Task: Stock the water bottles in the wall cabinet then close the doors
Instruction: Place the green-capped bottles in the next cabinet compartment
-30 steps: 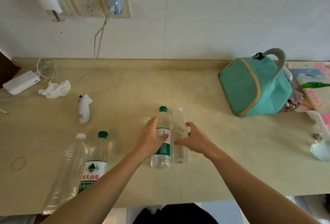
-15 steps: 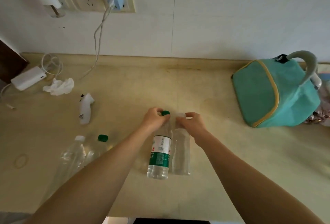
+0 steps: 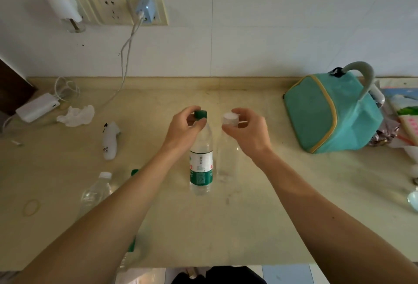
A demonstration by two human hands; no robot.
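Observation:
Two water bottles stand upright side by side at the middle of the beige counter [image 3: 260,227]. The green-capped bottle [image 3: 201,166] carries a green and white label, and my left hand [image 3: 184,130] pinches it at the cap. The clear white-capped bottle [image 3: 226,161] has no label, and my right hand [image 3: 245,131] grips it at the cap. Two more bottles lie at the front left: a clear white-capped one [image 3: 97,187], and a green-capped one [image 3: 134,172] mostly hidden under my left forearm. The wall cabinet is out of view.
A teal lunch bag [image 3: 330,114] sits at the right, with papers and wrappers behind it. At the left are a white power bank [image 3: 37,107] with its cable, a crumpled tissue [image 3: 77,115], a small white device [image 3: 110,141] and a rubber band [image 3: 31,207]. Wall sockets are above.
Both hands slid from the bottles' bodies up to their caps. The camera moved closer and the two bottles now stand slightly taller in view.

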